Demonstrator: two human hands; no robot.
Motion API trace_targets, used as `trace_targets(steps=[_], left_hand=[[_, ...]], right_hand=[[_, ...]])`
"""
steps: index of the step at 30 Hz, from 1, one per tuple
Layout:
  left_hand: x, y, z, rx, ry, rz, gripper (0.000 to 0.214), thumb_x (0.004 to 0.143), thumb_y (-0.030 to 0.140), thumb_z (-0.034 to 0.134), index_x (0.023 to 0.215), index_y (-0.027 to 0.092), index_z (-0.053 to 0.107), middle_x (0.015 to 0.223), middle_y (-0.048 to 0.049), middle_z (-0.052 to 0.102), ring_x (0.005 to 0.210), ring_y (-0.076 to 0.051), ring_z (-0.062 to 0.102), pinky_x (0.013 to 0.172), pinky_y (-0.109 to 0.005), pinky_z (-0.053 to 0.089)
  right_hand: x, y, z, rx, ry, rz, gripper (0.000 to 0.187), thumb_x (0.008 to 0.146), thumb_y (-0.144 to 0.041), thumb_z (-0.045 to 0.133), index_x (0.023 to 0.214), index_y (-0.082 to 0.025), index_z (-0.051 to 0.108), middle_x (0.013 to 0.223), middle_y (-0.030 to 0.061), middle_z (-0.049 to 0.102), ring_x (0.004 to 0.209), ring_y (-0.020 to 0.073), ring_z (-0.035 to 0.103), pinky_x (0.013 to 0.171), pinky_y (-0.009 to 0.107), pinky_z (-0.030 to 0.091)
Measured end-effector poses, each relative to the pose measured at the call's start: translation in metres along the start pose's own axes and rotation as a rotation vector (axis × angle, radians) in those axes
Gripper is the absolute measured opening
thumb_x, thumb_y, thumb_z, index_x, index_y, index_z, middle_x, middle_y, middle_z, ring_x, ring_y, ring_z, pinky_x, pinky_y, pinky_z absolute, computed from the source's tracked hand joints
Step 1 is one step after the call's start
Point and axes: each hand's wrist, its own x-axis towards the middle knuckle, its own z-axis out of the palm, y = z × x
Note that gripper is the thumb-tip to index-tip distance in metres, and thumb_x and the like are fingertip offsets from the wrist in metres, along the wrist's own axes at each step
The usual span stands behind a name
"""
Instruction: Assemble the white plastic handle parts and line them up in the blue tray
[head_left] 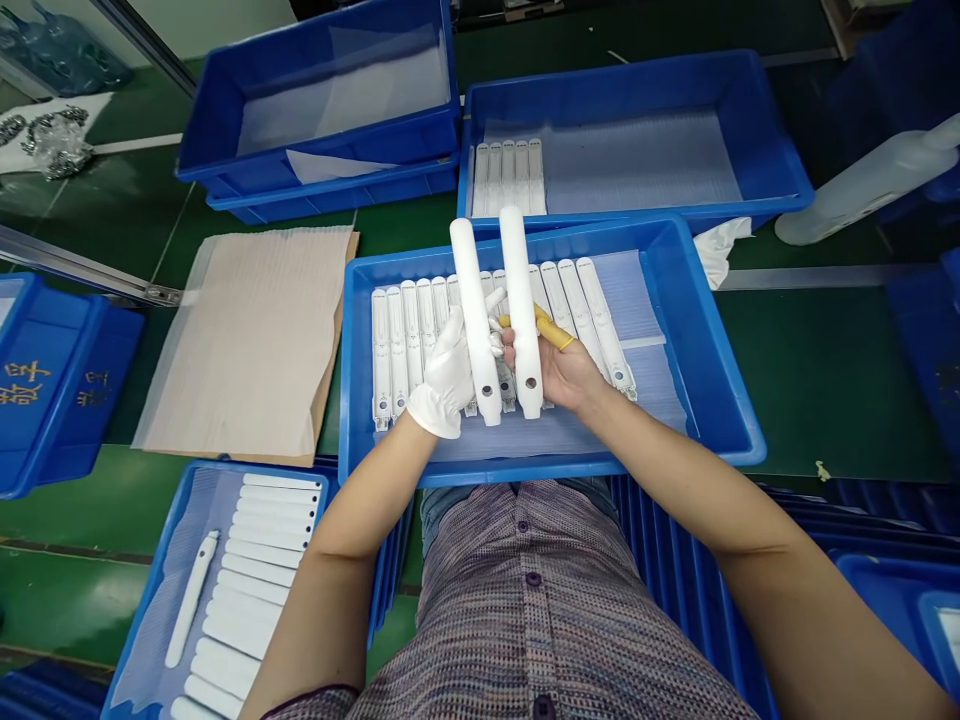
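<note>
Left to right. Far left: blue crate with yellow characters, cut off by the frame edge. Beside it, brown card under a translucent sheet on the green surface. Lower left: blue tray with a stack of white bars, one slimmer white part alongside. Upper left: blue tray lined with film.

Center: left gloved hand, grip closed round the left white bar. Right hand palm up, fingers curled, yellow finger cots on them, grip closed on the right white bar. Bars near upright in view, side by side, a narrow gap between, above the center blue tray. Hands sit inside its rim, over a row of white ribbed parts; liner sheet shows right of the row. Forearms come in from the bottom corners, elbows wide.

Upper center: blue tray with a short row of white parts. Right: white tissue at the tray corner; white plastic bottle upper right.
</note>
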Motion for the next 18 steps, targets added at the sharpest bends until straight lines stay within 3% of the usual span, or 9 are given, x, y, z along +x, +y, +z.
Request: trace_targets(steps=[6, 13, 18], left_hand=[[-0.0037, 0.0006, 0.0039, 0.043, 0.018, -0.022, 0.06, 0.104, 0.062, 0.031, 0.141, 0.026, 0.061, 0.089, -0.0084, 0.072, 0.088, -0.023, 0.073, 0.075, -0.034, 0.063], [-0.0004, -0.001, -0.0028, 0.036, 0.023, 0.01, 0.056, 0.096, 0.066, 0.052, 0.137, 0.03, 0.065, 0.091, -0.0085, 0.074, 0.089, -0.027, 0.075, 0.067, -0.035, 0.063], [-0.0004, -0.0005, 0.0006, -0.029, 0.025, 0.014, 0.047, 0.101, 0.056, 0.053, 0.138, 0.028, 0.064, 0.088, -0.0054, 0.072, 0.075, -0.018, 0.073, 0.065, -0.027, 0.062]], right_hand=[[-0.0029, -0.0004, 0.0054, 0.057, 0.061, 0.008, 0.023, 0.104, -0.035, 0.051, 0.115, -0.02, 0.064, 0.093, 0.0038, 0.075, 0.082, 0.0141, 0.073, 0.079, 0.026, 0.067], [-0.0025, 0.0007, 0.0037, -0.017, 0.041, -0.04, 0.021, 0.102, -0.037, 0.057, 0.111, -0.022, 0.067, 0.089, 0.0016, 0.075, 0.086, 0.0155, 0.073, 0.081, 0.031, 0.067], [-0.0017, -0.0005, 0.0042, 0.007, 0.056, -0.004, 0.024, 0.103, -0.039, 0.053, 0.107, -0.02, 0.068, 0.091, 0.0041, 0.074, 0.086, 0.0164, 0.072, 0.08, 0.03, 0.067]])
